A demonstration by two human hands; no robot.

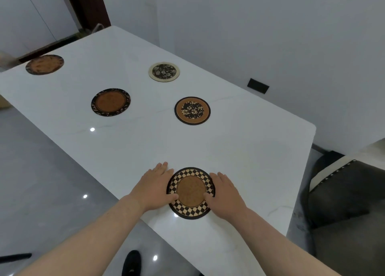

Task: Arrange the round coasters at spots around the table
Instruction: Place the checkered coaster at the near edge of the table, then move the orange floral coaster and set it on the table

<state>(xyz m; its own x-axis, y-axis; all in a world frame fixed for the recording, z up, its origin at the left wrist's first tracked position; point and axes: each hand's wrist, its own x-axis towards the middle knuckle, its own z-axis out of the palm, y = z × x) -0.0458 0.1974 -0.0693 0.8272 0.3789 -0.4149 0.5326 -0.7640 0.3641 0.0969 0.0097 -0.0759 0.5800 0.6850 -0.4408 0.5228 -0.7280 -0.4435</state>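
Note:
A checkered round coaster (191,192) with a cork middle lies flat near the front edge of the white table (145,142). My left hand (155,186) rests on the coaster's left rim, thumb on the checkered band. My right hand (224,194) lies against the right rim, thumb on the cork. Farther off lie a brown coaster with a floral middle (192,110), a dark leaf-rimmed coaster (110,102), a cream-rimmed floral coaster (164,71) and a brown coaster (44,64) at the far left corner.
A dark upholstered chair (345,209) stands close at the table's right side. The glossy grey floor (41,171) runs along the left, with my dark shoe (131,263) below the table edge. A black wall socket (258,85) sits on the right wall.

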